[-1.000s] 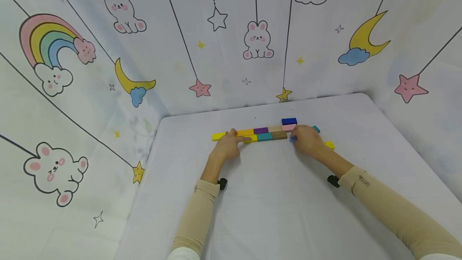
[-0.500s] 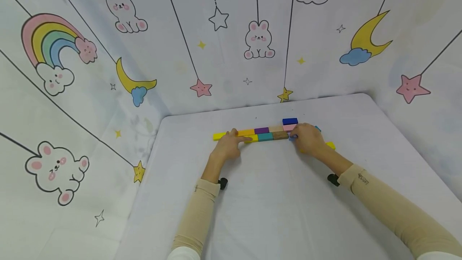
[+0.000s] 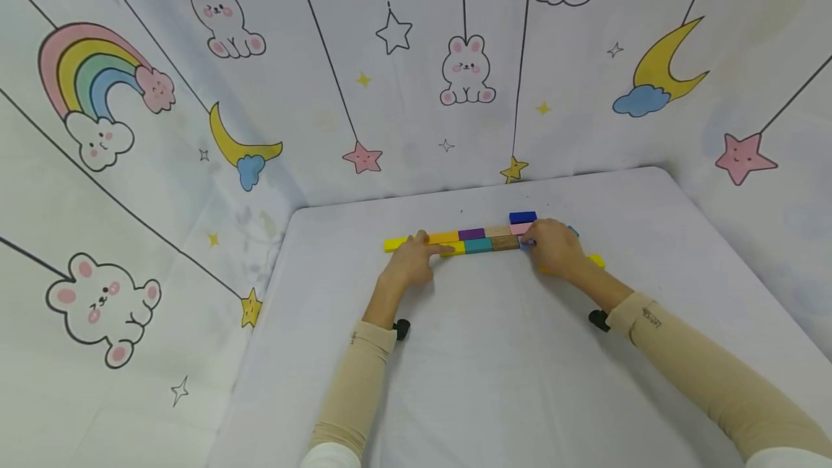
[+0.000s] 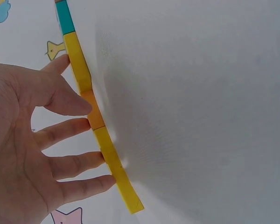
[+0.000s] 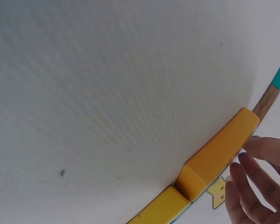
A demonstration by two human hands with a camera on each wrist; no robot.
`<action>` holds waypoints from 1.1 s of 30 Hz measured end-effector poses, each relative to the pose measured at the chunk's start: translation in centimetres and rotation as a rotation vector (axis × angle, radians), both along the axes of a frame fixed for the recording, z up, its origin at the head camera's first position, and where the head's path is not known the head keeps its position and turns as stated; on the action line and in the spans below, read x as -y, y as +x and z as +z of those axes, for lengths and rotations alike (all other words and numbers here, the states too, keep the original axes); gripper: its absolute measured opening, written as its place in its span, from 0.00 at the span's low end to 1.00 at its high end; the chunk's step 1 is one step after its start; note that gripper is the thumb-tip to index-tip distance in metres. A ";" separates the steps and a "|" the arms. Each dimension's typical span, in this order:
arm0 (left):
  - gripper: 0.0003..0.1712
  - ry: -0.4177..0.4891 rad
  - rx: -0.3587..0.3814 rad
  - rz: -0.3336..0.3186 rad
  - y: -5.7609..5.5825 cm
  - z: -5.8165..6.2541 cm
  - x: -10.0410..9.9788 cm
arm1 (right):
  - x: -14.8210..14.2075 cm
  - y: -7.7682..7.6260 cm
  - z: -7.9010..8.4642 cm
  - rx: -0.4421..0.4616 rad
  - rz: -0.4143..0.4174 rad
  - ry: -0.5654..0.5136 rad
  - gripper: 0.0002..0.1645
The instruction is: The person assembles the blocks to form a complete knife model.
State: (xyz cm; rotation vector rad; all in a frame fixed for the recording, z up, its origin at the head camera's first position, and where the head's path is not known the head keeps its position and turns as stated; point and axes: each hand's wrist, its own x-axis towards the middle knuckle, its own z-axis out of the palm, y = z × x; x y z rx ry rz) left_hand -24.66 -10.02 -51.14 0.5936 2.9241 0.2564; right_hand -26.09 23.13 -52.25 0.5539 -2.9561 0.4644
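Note:
Two rows of coloured blocks lie side by side on the white table. My left hand (image 3: 412, 264) rests at their left end with fingers spread, its index finger along the front row's yellow block (image 3: 455, 248). In the left wrist view, thumb and fingertips touch the orange block (image 4: 97, 111) and the yellow block (image 4: 117, 168). My right hand (image 3: 557, 248) pinches a light blue block (image 3: 525, 243) at the right end of the front row, right by the brown wooden block (image 3: 505, 243). The right hand's fingers partly cover the light blue block and the pink block (image 3: 522, 228).
A dark blue block (image 3: 523, 217) lies behind the pink one. Around the right hand are a teal block (image 3: 573, 231), a yellow block (image 3: 596, 261) and an orange block (image 5: 219, 151). A teal block (image 3: 478, 245) and a purple block (image 3: 471, 234) sit mid-row. Printed cloth walls (image 3: 416, 114) border the table.
My right hand has edged left with the light blue block, and the gap between it and the brown block has closed. The left hand stays in place.

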 end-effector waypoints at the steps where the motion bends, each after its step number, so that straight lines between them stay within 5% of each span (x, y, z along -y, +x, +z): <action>1: 0.40 0.001 -0.001 -0.001 0.0 0.0 0.0 | 0.0 -0.1 0.0 -0.004 0.000 -0.001 0.12; 18: 0.40 0.003 0.002 0.007 -0.1 -0.3 0.0 | 0.1 -0.2 0.0 -0.011 -0.006 -0.032 0.11; 33: 0.38 0.010 0.006 0.015 0.1 0.0 0.0 | -1.0 1.3 0.7 -0.018 -0.023 -0.038 0.10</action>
